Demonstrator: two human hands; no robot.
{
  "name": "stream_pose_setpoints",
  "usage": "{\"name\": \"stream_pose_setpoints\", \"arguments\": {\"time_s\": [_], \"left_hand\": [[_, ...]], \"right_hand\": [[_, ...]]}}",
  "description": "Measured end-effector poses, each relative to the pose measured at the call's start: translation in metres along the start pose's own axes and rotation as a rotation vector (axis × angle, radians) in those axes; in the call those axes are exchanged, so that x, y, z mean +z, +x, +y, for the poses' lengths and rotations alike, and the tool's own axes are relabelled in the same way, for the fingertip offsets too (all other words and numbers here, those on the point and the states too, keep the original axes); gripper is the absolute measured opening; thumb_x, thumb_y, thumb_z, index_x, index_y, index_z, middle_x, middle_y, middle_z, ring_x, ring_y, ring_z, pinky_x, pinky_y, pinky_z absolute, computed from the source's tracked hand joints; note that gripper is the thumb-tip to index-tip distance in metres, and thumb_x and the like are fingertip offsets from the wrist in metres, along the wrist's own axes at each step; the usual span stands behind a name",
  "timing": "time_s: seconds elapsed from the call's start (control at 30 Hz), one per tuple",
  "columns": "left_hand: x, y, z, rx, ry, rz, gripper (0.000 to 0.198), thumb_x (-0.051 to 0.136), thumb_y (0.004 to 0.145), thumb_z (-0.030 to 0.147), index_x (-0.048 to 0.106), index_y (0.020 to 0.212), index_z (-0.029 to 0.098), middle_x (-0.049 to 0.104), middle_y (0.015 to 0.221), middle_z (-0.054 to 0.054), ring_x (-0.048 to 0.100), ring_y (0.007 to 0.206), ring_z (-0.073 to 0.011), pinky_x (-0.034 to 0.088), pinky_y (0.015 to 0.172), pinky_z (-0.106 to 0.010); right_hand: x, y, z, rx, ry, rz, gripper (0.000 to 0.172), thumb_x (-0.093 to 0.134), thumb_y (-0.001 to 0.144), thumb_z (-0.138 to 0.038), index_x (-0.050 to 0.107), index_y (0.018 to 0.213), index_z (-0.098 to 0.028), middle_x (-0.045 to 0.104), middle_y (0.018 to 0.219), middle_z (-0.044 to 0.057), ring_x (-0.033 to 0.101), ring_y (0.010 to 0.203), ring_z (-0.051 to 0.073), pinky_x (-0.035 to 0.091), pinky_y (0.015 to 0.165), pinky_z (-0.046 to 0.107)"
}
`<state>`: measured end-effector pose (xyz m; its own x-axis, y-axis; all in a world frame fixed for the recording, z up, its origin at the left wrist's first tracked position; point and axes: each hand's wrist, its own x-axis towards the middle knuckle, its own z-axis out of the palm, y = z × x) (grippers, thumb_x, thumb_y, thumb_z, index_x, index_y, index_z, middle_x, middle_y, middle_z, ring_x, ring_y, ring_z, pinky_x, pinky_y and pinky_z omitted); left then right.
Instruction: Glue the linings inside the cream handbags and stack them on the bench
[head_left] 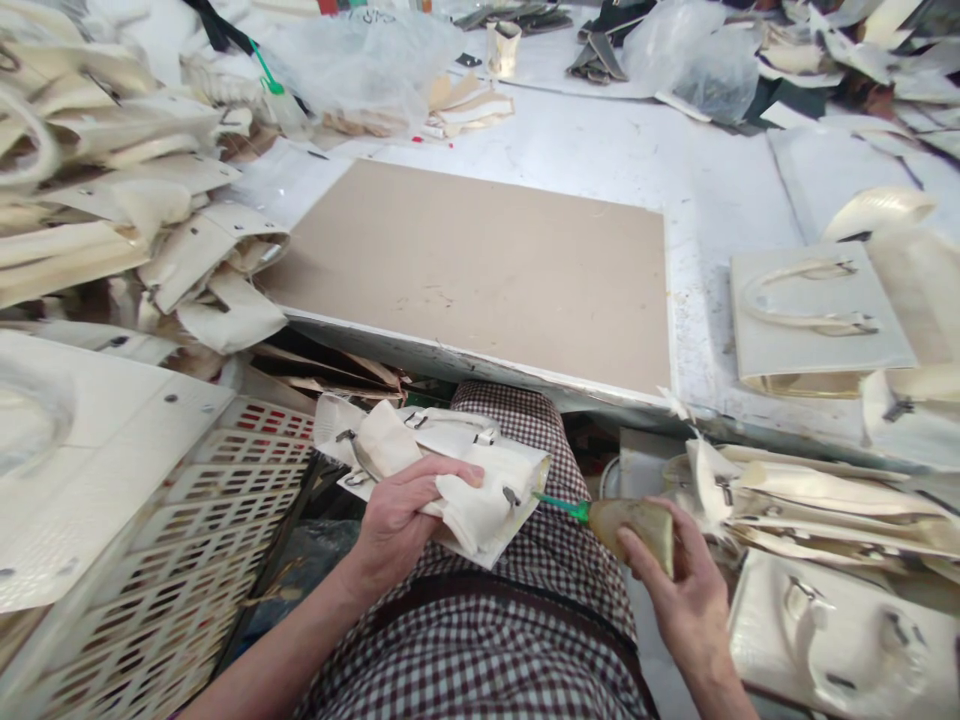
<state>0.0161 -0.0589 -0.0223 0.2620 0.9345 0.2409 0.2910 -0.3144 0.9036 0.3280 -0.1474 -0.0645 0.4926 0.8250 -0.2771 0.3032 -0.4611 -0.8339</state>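
Observation:
Over my lap, my left hand (409, 510) grips a small cream handbag (457, 435) with dark metal fittings, its thumb pressed on the near panel. My right hand (686, 585) is wrapped round a glue bottle (634, 530), a yellowish squeeze bottle held on its side. Its thin green nozzle (562, 505) points left, and the tip meets or nearly meets the bag's right edge, where a yellowish strip shows. The part of the bag under my left fingers is hidden.
A tan board (487, 270) lies on the white table ahead. Cream bag parts (97, 190) are heaped at the left, above a plastic crate (202, 520). Finished-looking handbags (817, 310) stand at the right, with more bags (862, 620) below. Another green-nozzled bottle (281, 100) stands at the back left.

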Motion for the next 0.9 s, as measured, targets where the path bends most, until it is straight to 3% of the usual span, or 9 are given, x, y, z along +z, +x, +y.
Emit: {"name": "stream_pose_setpoints", "arguments": {"time_s": [0.1,0.33,0.47,0.53,0.6,0.67,0.8,0.9], "left_hand": [[-0.001,0.002,0.001,0.003,0.004,0.007,0.029,0.06,0.085,-0.001,0.078,0.095,0.019,0.079,0.098,-0.005,0.076,0.091,-0.0172,0.06,0.086,-0.022],[-0.004,0.004,0.001,-0.035,0.01,0.027,0.023,0.061,0.087,0.004,0.079,0.092,0.018,0.079,0.096,-0.006,0.076,0.089,-0.0187,0.061,0.085,-0.026],[-0.004,0.006,0.003,-0.037,-0.005,0.016,0.024,0.062,0.085,0.003,0.079,0.092,0.018,0.08,0.095,-0.006,0.076,0.088,-0.0187,0.061,0.084,-0.025],[-0.003,0.008,0.004,-0.035,-0.007,0.01,0.026,0.061,0.085,0.003,0.079,0.092,0.019,0.08,0.095,-0.006,0.076,0.088,-0.0184,0.061,0.085,-0.026],[-0.003,0.009,0.004,-0.04,-0.003,0.008,0.028,0.059,0.085,0.002,0.079,0.093,0.02,0.079,0.095,-0.005,0.075,0.089,-0.0182,0.061,0.087,-0.027],[-0.002,0.01,0.003,-0.053,-0.003,-0.003,0.027,0.059,0.086,0.003,0.079,0.094,0.02,0.079,0.097,-0.005,0.075,0.09,-0.0181,0.061,0.088,-0.028],[0.001,0.018,0.0,-0.083,0.026,-0.002,0.026,0.059,0.087,0.006,0.077,0.099,0.021,0.076,0.104,-0.005,0.072,0.1,-0.0185,0.058,0.094,-0.03],[0.001,0.028,-0.003,-0.066,0.158,0.028,0.031,0.057,0.083,0.005,0.076,0.1,0.022,0.062,0.131,-0.009,0.063,0.117,-0.0214,0.053,0.103,-0.035]], "right_hand": [[0.001,-0.002,0.012,-0.126,-0.024,0.0,0.058,0.081,0.075,-0.055,0.062,0.12,-0.023,0.068,0.115,0.009,0.065,0.102,0.031,0.051,0.091,0.045],[0.0,-0.008,0.01,-0.313,-0.068,-0.013,0.049,0.079,0.08,-0.048,0.061,0.118,-0.022,0.066,0.112,0.01,0.063,0.102,0.031,0.05,0.088,0.043],[-0.003,-0.006,-0.002,-0.143,-0.015,-0.019,0.054,0.082,0.074,-0.052,0.064,0.115,-0.022,0.069,0.11,0.008,0.065,0.097,0.031,0.052,0.084,0.042],[-0.004,-0.006,-0.013,0.014,0.111,-0.023,0.057,0.083,0.072,-0.054,0.066,0.115,-0.021,0.069,0.1,0.006,0.064,0.082,0.026,0.053,0.067,0.036],[-0.004,-0.007,-0.024,0.143,0.315,-0.061,0.052,0.083,0.074,-0.051,0.068,0.112,-0.019,0.065,0.083,0.002,0.055,0.065,0.019,0.045,0.049,0.028],[-0.006,-0.009,-0.032,0.231,0.548,-0.112,0.044,0.082,0.076,-0.047,0.071,0.106,-0.016,0.06,0.073,0.001,0.046,0.055,0.014,0.037,0.042,0.023],[-0.019,-0.013,-0.028,0.317,0.937,-0.114,0.042,0.08,0.073,-0.049,0.073,0.104,-0.021,0.069,0.092,0.01,0.047,0.05,0.013,0.035,0.035,0.022],[-0.031,-0.016,-0.02,0.334,1.095,-0.163,0.049,0.077,0.073,-0.056,0.071,0.11,-0.025,0.068,0.101,0.013,0.049,0.051,0.014,0.036,0.032,0.023]]}}
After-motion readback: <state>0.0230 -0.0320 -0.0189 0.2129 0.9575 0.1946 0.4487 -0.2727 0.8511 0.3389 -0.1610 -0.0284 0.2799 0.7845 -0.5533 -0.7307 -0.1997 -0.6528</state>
